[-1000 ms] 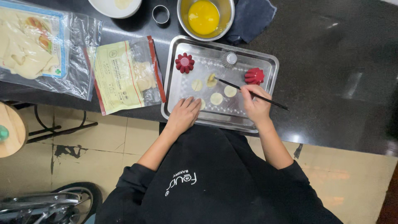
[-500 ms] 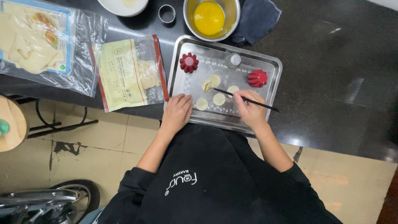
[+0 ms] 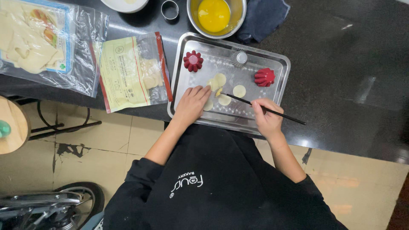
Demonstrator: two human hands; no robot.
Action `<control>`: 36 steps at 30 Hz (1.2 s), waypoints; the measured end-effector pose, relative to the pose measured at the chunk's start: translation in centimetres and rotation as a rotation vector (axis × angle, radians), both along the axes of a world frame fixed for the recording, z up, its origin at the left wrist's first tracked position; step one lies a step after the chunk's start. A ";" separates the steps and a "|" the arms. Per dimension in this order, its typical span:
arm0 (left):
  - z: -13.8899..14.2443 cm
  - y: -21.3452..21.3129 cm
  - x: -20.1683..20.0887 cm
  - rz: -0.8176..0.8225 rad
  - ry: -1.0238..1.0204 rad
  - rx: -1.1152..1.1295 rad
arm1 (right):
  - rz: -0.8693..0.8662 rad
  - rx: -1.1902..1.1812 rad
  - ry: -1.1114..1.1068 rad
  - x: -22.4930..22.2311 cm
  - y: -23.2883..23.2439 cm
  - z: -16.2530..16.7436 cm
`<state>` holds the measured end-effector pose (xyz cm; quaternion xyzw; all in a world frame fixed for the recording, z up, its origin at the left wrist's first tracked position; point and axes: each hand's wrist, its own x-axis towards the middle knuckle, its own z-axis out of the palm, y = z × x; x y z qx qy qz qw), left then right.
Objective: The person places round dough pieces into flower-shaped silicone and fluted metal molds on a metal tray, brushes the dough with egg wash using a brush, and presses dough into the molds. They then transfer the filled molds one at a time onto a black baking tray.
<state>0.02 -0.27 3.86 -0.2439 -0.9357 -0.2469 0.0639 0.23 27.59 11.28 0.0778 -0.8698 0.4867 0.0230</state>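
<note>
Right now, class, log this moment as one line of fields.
left hand: fingers on pale dough rounds | right hand: holds thin brush, tip at rounds | metal tray: two red moulds | bowl of beaten egg: behind tray

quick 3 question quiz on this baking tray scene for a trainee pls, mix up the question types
1. True or false: the right hand holds a thin dark brush whose tip reaches the pale dough rounds on the metal tray.
2. Multiple choice: what do the left hand fingertips rest on? A) a red fluted mould B) a dough round on the tray C) the plastic bag
3. Fill in: the steel bowl above the tray holds a ____ liquid.

Key: 1 true; 2 B; 3 yellow (it looks like beaten egg)
</note>
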 end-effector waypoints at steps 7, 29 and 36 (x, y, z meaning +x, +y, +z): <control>-0.7 -0.3 -0.9 -0.012 -0.036 -0.125 | 0.028 0.165 0.035 1.7 1.6 1.8; -1.0 -1.0 -1.4 0.280 -0.280 0.199 | -0.177 0.164 0.027 1.9 3.8 0.7; -0.3 -3.3 -2.4 0.385 -0.364 0.389 | 0.107 0.081 0.043 2.1 1.2 3.0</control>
